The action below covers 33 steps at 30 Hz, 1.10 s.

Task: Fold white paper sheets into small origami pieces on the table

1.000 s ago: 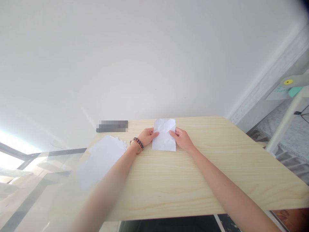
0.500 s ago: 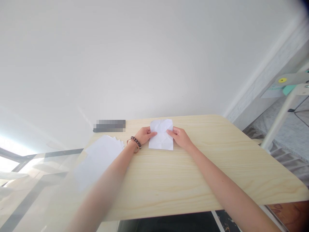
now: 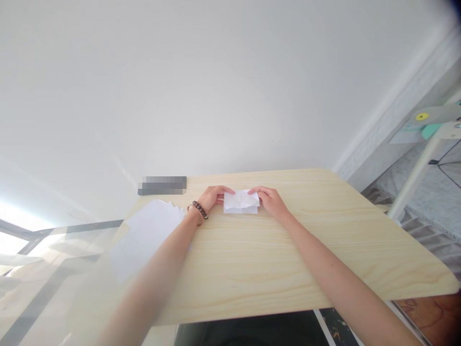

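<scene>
A creased white sheet of paper (image 3: 240, 201) is bent over on itself near the far side of the wooden table, its upper part lying forward over the lower part. My left hand (image 3: 216, 193) grips its left edge, index finger along the top fold. At the opposite edge my right hand (image 3: 265, 198) pinches the paper in the same way, fingertips on the fold. Both thumbs are mostly hidden by the paper and fingers. A beaded bracelet (image 3: 200, 210) circles my left wrist.
Several white sheets (image 3: 151, 238) lie loosely stacked on the table's left side, partly behind my left forearm. A dark blurred-out object (image 3: 162, 186) lies at the back left edge of the table (image 3: 245, 269). The wall (image 3: 230, 96) rises directly behind. A pale metal frame (image 3: 414, 178) stands at right.
The paper was held open as a roughly square sheet; its top half now bends down toward me. My fingers have shifted onto the top fold.
</scene>
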Motion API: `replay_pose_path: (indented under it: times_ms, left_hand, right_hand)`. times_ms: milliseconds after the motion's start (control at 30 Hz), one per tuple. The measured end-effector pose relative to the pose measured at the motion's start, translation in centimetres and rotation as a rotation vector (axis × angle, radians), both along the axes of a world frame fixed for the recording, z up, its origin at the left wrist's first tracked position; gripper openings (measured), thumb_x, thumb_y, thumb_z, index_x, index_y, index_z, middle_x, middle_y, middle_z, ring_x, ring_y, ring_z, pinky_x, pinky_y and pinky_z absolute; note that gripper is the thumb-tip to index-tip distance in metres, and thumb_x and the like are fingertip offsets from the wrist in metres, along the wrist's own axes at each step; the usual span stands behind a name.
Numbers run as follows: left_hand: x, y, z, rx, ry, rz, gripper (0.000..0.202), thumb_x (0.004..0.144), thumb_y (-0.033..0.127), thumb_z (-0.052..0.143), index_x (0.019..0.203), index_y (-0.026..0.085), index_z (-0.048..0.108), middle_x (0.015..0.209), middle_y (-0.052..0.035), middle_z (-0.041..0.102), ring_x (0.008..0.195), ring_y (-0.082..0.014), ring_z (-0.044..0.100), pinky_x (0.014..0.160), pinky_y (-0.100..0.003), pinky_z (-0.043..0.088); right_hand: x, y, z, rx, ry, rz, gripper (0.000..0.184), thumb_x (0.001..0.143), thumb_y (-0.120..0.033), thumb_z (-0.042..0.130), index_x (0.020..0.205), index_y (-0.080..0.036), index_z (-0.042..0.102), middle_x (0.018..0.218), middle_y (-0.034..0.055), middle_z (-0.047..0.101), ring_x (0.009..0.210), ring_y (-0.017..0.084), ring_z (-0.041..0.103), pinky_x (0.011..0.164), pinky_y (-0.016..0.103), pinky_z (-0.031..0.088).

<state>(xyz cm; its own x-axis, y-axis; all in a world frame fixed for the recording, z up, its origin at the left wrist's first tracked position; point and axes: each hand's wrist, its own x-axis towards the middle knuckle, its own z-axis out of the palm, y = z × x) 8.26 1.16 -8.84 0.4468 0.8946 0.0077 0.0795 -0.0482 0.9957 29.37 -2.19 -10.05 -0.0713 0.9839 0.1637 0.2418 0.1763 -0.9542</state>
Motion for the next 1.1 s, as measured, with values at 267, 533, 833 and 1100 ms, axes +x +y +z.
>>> replay_pose_path:
  times_ms: [267,533,833,1100]
  left_hand:
    - [0.0,0.3,-0.4,0.214,0.196,0.078,0.048,0.059,0.032,0.067,0.104,0.018,0.056,0.078,-0.0024,0.061,0.064,-0.0125,0.054,0.056,-0.024,0.043]
    - [0.2,0.5,-0.7,0.139,0.203,0.003,0.055,0.056,0.035,0.071,0.104,0.016,0.052,0.079,-0.0034,0.062,0.069,-0.0145,0.058,0.058,-0.024,0.046]
    - [-0.1,0.9,-1.4,0.097,0.197,-0.111,0.035,0.069,0.043,0.059,0.083,0.011,0.058,0.065,-0.0053,0.064,0.058,-0.0161,0.06,0.057,-0.028,0.046]
    - [0.0,0.2,-0.3,0.116,0.197,-0.031,0.039,0.069,0.049,0.055,0.078,0.011,0.064,0.071,-0.0047,0.064,0.062,-0.015,0.058,0.056,-0.025,0.044]
  right_hand:
    - [-0.6,0.0,-0.3,0.081,-0.084,-0.006,0.04,0.071,-0.038,0.053,0.106,-0.02,0.053,0.081,0.0022,0.06,0.067,0.013,0.054,0.061,0.026,0.044]
    - [-0.8,0.2,-0.7,0.063,-0.163,-0.034,0.026,0.073,-0.043,0.05,0.074,-0.018,0.052,0.071,0.0021,0.059,0.06,0.012,0.051,0.052,0.023,0.039]
    - [-0.8,0.3,-0.6,0.108,-0.231,-0.104,0.031,0.076,-0.047,0.043,0.062,-0.018,0.041,0.055,-0.0024,0.046,0.05,0.009,0.038,0.046,0.021,0.029]
    - [-1.0,-0.3,-0.2,0.126,-0.27,-0.038,0.033,0.078,-0.047,0.04,0.06,-0.019,0.038,0.051,-0.0045,0.035,0.047,0.008,0.029,0.044,0.021,0.022]
